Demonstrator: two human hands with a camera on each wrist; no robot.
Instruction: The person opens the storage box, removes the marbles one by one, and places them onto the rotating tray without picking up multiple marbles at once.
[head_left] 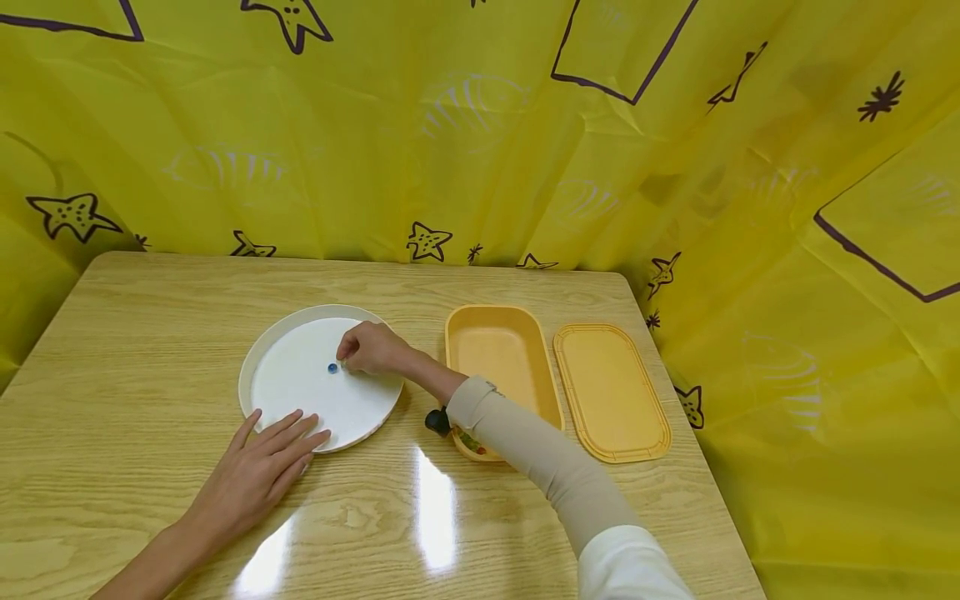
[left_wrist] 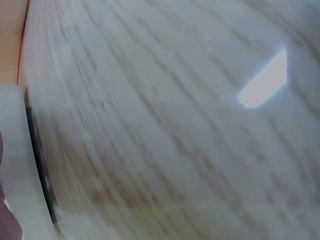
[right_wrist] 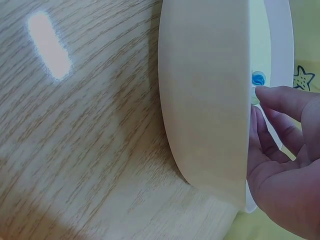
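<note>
Head view: blue marble (head_left: 332,367) near the middle of the round white tray (head_left: 296,383), just beside the right hand (head_left: 372,347). Right hand over the tray's right half, fingers curled, thumb and fingertips together in a pinch; in the right wrist view, seemingly gripping a small pale-green piece (right_wrist: 255,99), perhaps a second marble, too hidden to be sure. Left hand (head_left: 262,471) with fingers extended and spread, tips over the tray's near-left rim, nothing gripped. To the right of the tray, a yellow container (head_left: 491,350) with small coloured items (head_left: 468,440) at its near end, partly behind the right sleeve (head_left: 547,458); farther right of the tray, a flat yellow lid (head_left: 613,392).

By judgement, probably glass: light, hard, slick, quick to roll, likely to chip only on a hard drop. Best taken across the widest part, between thumb and fingertip, without hard squeezing.

No brand, label or writing legible; just starfish (head_left: 73,218) and faint fish drawings (head_left: 232,167) on the yellow curtain (head_left: 360,125) behind the tray.
</note>
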